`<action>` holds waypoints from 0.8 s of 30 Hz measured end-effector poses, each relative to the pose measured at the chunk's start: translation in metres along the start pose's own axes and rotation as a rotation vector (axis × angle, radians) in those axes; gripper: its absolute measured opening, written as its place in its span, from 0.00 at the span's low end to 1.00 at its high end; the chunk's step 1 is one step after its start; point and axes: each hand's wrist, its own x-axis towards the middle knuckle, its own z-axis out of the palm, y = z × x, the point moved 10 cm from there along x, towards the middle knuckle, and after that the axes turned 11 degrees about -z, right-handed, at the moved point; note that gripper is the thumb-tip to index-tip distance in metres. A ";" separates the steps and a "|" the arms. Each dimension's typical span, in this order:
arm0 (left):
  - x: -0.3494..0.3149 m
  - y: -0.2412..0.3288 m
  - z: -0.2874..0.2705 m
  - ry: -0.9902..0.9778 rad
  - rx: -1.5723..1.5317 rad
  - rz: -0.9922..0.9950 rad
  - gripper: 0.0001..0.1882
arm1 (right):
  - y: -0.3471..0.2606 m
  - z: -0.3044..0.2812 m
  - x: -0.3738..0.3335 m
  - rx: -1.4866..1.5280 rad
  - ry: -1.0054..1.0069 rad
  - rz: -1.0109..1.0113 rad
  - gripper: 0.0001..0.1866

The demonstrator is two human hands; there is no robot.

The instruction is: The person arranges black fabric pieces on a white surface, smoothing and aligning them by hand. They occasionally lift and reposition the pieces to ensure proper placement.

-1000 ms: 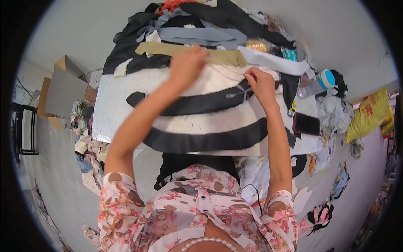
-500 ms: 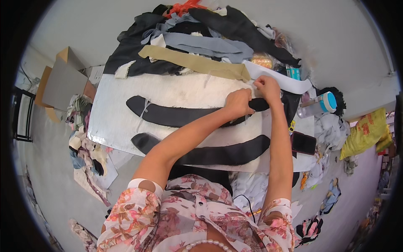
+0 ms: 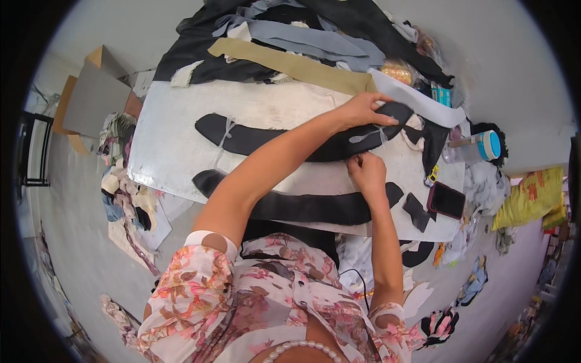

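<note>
A bundle of black fabric strips (image 3: 284, 140) lies bowed across the white board (image 3: 172, 142), with a pale tie (image 3: 227, 132) round its left part. Another pale tie (image 3: 370, 137) crosses it near the right end. My left hand (image 3: 362, 112) reaches over the bundle and grips its right end between thumb and fingers. Just below the bundle's lower edge, my right hand (image 3: 367, 172) is closed in a pinch; what its fingertips hold is hidden. Nearer me lies a second black strip (image 3: 315, 209), partly under my left forearm.
Heaped fabric scraps (image 3: 290, 36), including an olive strip (image 3: 290, 65), cover the board's far side. At the right are a clear bottle with a blue lid (image 3: 472, 147), a phone (image 3: 446, 199) and a small black scrap (image 3: 416, 212). A cardboard box (image 3: 94, 112) stands at the left.
My left hand has shifted right and away from me, to the bundle's end. My right hand has come from beyond the bundle to its near side. The right tie now shows.
</note>
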 end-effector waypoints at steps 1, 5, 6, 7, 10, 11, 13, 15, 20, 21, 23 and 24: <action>0.005 -0.001 -0.015 0.151 0.284 0.116 0.29 | -0.006 -0.002 -0.002 0.039 0.027 0.007 0.09; -0.015 0.023 -0.080 0.445 0.821 0.233 0.23 | 0.002 -0.007 -0.007 0.106 0.022 0.080 0.07; -0.025 0.026 -0.096 0.486 0.885 0.234 0.21 | 0.003 -0.006 -0.007 0.106 0.017 0.077 0.07; -0.034 0.025 -0.103 0.490 1.003 0.284 0.21 | 0.004 -0.005 -0.006 0.106 0.012 0.071 0.07; -0.047 0.015 -0.109 0.524 1.308 0.335 0.20 | 0.004 -0.002 -0.006 0.103 0.010 0.069 0.07; -0.048 0.011 -0.108 0.551 1.382 0.281 0.18 | 0.005 -0.003 -0.007 0.101 0.009 0.073 0.06; -0.047 0.003 -0.110 0.554 1.467 0.225 0.16 | -0.002 -0.005 -0.008 0.087 0.029 0.045 0.06; -0.041 -0.005 -0.120 0.508 1.491 0.225 0.14 | -0.014 -0.006 -0.009 0.043 0.029 -0.001 0.06; -0.065 -0.015 -0.141 -0.072 0.836 -0.217 0.11 | -0.064 0.004 -0.018 -0.075 -0.014 -0.231 0.04; -0.076 -0.016 -0.141 -0.142 0.699 -0.341 0.11 | -0.071 0.010 -0.020 -0.079 -0.024 -0.254 0.05; -0.087 -0.013 -0.148 -0.108 0.696 -0.363 0.20 | -0.086 0.021 -0.020 -0.089 -0.045 -0.309 0.05; -0.087 -0.016 -0.151 -0.092 0.699 -0.362 0.22 | -0.092 0.024 -0.021 -0.097 -0.074 -0.321 0.04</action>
